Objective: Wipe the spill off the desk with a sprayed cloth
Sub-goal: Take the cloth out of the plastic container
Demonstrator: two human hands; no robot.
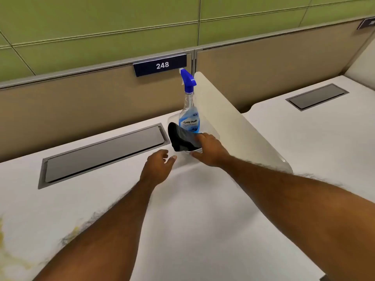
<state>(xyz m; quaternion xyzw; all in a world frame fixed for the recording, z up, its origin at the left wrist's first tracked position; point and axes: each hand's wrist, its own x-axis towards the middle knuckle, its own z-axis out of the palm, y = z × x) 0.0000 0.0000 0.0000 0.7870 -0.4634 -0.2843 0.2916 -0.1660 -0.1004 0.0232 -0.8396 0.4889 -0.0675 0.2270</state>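
A clear spray bottle (189, 110) with a blue trigger head and a blue label stands upright at the back of the white desk (203, 209), against a low white divider. A black cloth (181, 138) is held up just in front of the bottle's base, with my right hand (211, 152) shut on its right end. My left hand (157, 168) hovers just left of it, fingers apart and holding nothing. A yellowish spill (12, 254) stains the desk at the near left, partly behind my left forearm.
A grey recessed cable hatch (105, 153) lies in the desk left of the bottle. The white divider (229, 120) runs along the desk's right side. A tan partition with a sign reading 248 (160, 64) closes the back. A second desk with another hatch (317, 96) lies to the right.
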